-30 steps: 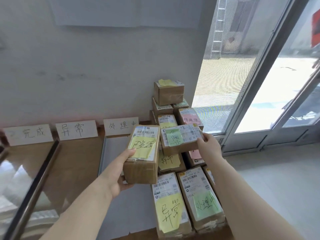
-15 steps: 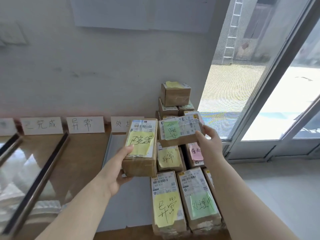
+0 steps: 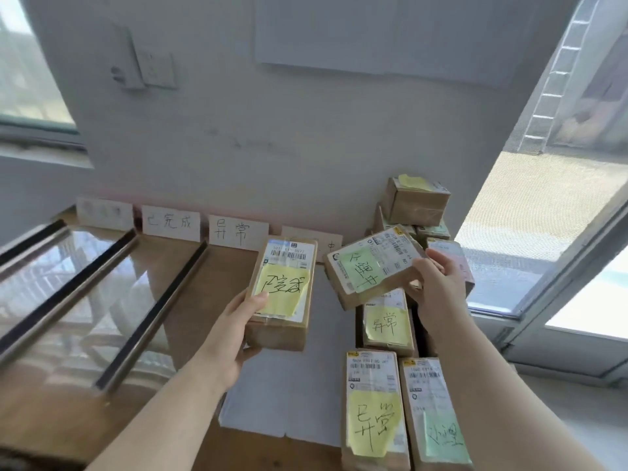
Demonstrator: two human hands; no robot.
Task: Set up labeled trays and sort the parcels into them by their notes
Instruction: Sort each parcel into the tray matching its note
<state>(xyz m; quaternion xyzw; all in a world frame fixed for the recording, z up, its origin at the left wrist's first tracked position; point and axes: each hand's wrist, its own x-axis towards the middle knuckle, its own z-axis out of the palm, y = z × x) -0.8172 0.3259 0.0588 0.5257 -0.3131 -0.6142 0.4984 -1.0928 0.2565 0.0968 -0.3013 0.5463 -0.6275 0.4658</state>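
Above tray (image 3: 272, 385), left grip (image 3: 231, 334) clasps yellow-note parcel (image 3: 282, 290), long axis toward wall (image 3: 306, 147); right grip (image 3: 438, 290) clasps green-note parcel (image 3: 370, 266), seemingly crosswise

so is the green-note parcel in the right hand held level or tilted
Tilted: the green-note parcel slants, its right end raised, gripped by the right hand.

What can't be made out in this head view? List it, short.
Head view only:
- Rightmost white wall card: writing mostly covered by the brown cardboard parcel with yellow note in the left hand.
- Leftmost white wall card: writing blurred.
- Pink-noted brown parcel: note partly hidden behind the right hand and its green-noted brown parcel.
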